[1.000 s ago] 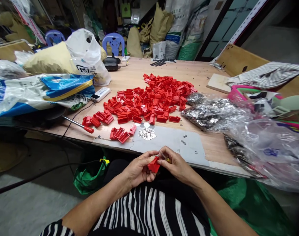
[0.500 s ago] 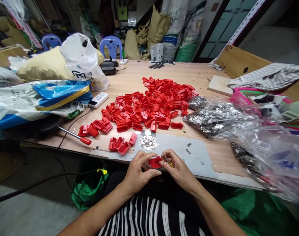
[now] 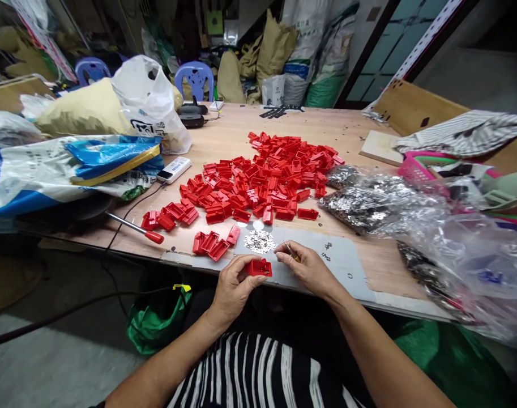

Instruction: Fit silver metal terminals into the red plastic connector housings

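My left hand (image 3: 233,286) pinches a small red plastic housing (image 3: 259,267) at the table's near edge. My right hand (image 3: 307,269) is closed on a thin tool with a yellow handle (image 3: 291,252), its tip pointing toward a small heap of tiny metal parts (image 3: 259,241) on a grey sheet (image 3: 326,263). The two hands are a little apart. A big pile of the same red housings (image 3: 266,178) covers the middle of the table, with a small group (image 3: 213,243) set near the front.
Clear bags of metal parts (image 3: 360,201) lie to the right. A red-handled screwdriver (image 3: 135,226), a white remote-like device (image 3: 174,169) and printed sacks (image 3: 71,164) sit to the left. A pink basket (image 3: 415,164) stands far right. A green bag (image 3: 156,314) hangs below the table edge.
Both hands rose from my lap to the table edge. The right hand came off the red housing and moved toward the metal parts; the left hand keeps the housing.
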The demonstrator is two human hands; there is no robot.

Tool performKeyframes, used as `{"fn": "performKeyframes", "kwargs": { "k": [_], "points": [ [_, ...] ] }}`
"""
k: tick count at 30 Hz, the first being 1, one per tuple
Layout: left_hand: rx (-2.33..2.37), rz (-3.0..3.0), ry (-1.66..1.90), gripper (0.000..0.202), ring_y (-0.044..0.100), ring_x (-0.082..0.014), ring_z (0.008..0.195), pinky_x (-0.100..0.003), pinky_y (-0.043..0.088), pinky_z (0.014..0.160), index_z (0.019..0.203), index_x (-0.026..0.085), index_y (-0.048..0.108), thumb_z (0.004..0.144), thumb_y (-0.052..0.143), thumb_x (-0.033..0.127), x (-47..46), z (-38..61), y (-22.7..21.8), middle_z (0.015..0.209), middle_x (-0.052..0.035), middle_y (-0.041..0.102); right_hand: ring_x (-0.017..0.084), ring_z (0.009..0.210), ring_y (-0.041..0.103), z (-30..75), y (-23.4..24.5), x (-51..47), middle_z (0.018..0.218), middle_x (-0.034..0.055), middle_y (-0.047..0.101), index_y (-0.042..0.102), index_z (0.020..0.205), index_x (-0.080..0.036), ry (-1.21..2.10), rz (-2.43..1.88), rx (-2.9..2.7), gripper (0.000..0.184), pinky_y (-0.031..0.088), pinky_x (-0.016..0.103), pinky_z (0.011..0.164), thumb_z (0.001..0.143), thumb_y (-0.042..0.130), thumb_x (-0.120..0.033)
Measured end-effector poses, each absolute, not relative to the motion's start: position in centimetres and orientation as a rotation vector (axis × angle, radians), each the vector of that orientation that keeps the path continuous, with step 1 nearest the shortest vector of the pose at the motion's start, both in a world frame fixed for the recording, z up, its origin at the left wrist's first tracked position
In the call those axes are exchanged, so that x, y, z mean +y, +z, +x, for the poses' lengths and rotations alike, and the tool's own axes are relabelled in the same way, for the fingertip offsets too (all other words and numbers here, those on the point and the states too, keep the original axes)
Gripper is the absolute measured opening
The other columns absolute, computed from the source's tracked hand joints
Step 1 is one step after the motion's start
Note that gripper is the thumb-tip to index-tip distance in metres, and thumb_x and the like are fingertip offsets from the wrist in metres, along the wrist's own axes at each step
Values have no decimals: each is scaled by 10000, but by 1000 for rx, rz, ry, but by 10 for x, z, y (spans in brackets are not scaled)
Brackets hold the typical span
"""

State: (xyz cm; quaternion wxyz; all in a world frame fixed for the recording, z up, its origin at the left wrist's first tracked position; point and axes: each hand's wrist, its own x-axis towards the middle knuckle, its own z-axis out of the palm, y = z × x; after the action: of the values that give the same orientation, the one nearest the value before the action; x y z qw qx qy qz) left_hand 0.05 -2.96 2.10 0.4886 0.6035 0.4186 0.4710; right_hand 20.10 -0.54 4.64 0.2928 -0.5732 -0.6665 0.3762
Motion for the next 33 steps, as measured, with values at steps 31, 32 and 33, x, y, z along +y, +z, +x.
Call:
{"fn": "performKeyframes", "kwargs": {
  "k": [31, 32, 33],
  "points": [
    [762, 1737, 1231, 281, 658, -173, 899, -264, 509, 819, 1048, 190, 650, 775, 703, 234, -64, 2, 26, 973, -58, 704, 61, 521, 346, 193, 36, -76, 712, -53, 454, 501, 1011, -230, 1872, -1023, -1136, 406, 214, 202, 460, 758, 702, -478],
    [755, 1641, 1201, 270, 660, -171, 875, -262, 511, 803, 1032, 188, 655, 773, 704, 247, -64, 1, 25, 959, -55, 704, 59, 516, 328, 193, 36, -76, 698, -59, 426, 503, 1003, -230, 1890, -995, -1122, 417, 204, 204, 460, 744, 713, -479],
    [753, 1540, 1171, 260, 660, -169, 857, -261, 512, 793, 1017, 185, 658, 772, 704, 258, -63, 2, 25, 948, -51, 704, 57, 510, 311, 193, 37, -75, 687, -65, 403, 502, 993, -230, 1899, -979, -1118, 419, 195, 204, 460, 735, 719, -479]
  ]
}}
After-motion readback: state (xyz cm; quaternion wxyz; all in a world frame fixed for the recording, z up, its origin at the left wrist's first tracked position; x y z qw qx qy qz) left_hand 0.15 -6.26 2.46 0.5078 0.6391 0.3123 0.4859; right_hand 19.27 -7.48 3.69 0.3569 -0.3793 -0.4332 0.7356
